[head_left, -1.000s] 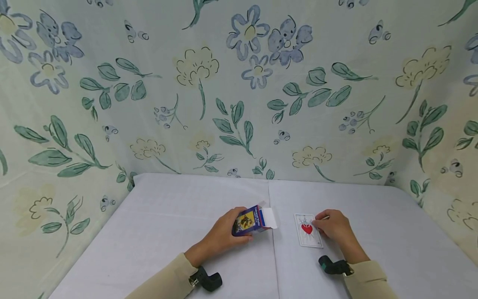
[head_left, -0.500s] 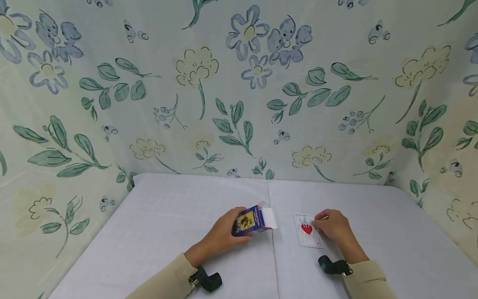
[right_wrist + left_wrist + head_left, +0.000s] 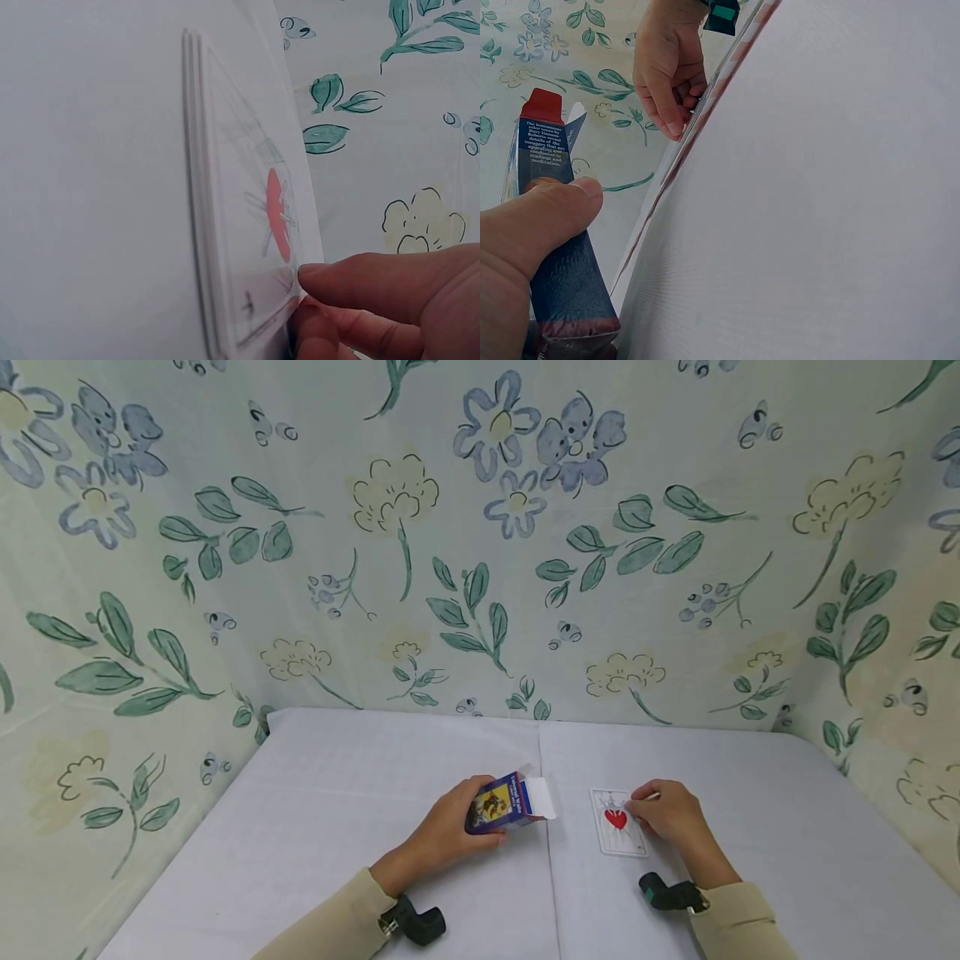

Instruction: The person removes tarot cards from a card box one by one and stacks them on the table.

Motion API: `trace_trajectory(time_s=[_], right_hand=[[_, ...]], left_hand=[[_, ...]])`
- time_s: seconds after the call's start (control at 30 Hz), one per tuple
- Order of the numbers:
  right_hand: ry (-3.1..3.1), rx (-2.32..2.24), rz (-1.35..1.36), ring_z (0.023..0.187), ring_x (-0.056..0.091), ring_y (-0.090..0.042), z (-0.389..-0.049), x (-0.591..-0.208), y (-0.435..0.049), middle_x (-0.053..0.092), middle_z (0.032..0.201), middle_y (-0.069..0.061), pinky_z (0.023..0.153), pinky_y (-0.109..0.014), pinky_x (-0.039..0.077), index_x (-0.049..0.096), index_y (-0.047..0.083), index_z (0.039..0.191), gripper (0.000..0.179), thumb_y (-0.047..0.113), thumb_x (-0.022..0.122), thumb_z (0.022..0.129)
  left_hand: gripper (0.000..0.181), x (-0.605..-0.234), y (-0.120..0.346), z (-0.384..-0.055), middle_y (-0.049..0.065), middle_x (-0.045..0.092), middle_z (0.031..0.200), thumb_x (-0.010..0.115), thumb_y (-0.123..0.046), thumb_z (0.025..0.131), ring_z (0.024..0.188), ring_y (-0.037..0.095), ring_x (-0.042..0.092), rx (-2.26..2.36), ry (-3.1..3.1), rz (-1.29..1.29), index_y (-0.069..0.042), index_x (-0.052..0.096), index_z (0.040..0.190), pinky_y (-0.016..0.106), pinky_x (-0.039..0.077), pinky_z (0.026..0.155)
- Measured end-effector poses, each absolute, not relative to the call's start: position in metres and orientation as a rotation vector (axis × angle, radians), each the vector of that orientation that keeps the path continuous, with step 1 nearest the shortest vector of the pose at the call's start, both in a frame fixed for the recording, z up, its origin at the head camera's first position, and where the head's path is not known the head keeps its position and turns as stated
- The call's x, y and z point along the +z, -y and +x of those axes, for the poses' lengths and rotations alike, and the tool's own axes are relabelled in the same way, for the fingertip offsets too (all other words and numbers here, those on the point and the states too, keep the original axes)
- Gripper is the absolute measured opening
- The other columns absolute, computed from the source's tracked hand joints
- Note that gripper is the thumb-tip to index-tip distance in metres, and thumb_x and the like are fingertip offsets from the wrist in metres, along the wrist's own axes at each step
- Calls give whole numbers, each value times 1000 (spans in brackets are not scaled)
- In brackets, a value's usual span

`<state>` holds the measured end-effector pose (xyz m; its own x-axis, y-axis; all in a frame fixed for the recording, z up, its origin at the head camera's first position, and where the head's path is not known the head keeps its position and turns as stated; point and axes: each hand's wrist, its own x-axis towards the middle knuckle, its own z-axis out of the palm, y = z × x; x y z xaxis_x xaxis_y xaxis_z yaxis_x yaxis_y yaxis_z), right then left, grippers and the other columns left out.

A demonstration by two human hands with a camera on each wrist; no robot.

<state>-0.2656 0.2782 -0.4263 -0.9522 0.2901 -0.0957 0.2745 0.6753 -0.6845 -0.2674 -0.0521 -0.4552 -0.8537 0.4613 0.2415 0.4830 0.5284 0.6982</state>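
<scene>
My left hand [image 3: 442, 835] grips a blue tarot card box [image 3: 497, 807] with a yellow picture on its front. The box's white end flap stands open toward the right. In the left wrist view, the thumb lies across the narrow printed side of the box [image 3: 570, 277]. To the right, a small stack of tarot cards [image 3: 619, 842] lies face up on the table, a red heart pierced by swords on top. My right hand [image 3: 671, 817] pinches the right edge of the cards; in the right wrist view its thumb tip is at the edge of the stack [image 3: 232, 247], fingers curled below.
A white cloth covers the table [image 3: 337, 793], with a seam [image 3: 551, 860] running between the two hands. Floral fabric [image 3: 480, 610] hangs behind and at both sides. A dark wrist camera [image 3: 420, 922] is worn on the left wrist, another wrist camera [image 3: 667, 893] on the right.
</scene>
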Motion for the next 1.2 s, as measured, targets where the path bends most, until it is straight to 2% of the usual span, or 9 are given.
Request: trace_trajectory(time_s=[0.23, 0.47, 0.87, 1.2], right_hand=[[2855, 1185, -493, 73, 56, -27, -267, -428, -280, 59, 88, -18, 59, -24, 53, 62, -4, 100, 22, 12, 67, 85], [2839, 1200, -477, 71, 56, -25, -268, -429, -281, 60, 87, -17, 60, -26, 53, 62, -3, 103, 25, 14, 66, 86], [2839, 1211, -396, 67, 56, -23, -263, -411, -268, 60, 86, -14, 59, -24, 53, 62, -1, 107, 27, 18, 66, 89], [2815, 1277, -290, 70, 58, -25, -258, -393, -252, 60, 87, -15, 68, -34, 56, 61, -1, 109, 30, 21, 67, 89]], left_hand=[[81, -454, 52, -267, 0, 52, 131, 78, -39, 79, 112, 13, 50, -1261, 2722, -842, -14, 37, 144, 38, 45, 97], [79, -454, 52, -267, -1, 52, 131, 78, -40, 79, 112, 12, 50, -1261, 2720, -845, -18, 37, 144, 38, 45, 97], [80, -456, 53, -268, -1, 52, 131, 77, -41, 80, 112, 12, 50, -1272, 2718, -859, -16, 37, 144, 37, 45, 96], [81, -454, 53, -267, -1, 51, 132, 77, -41, 80, 113, 12, 50, -1296, 2722, -852, -14, 36, 145, 37, 45, 97]])
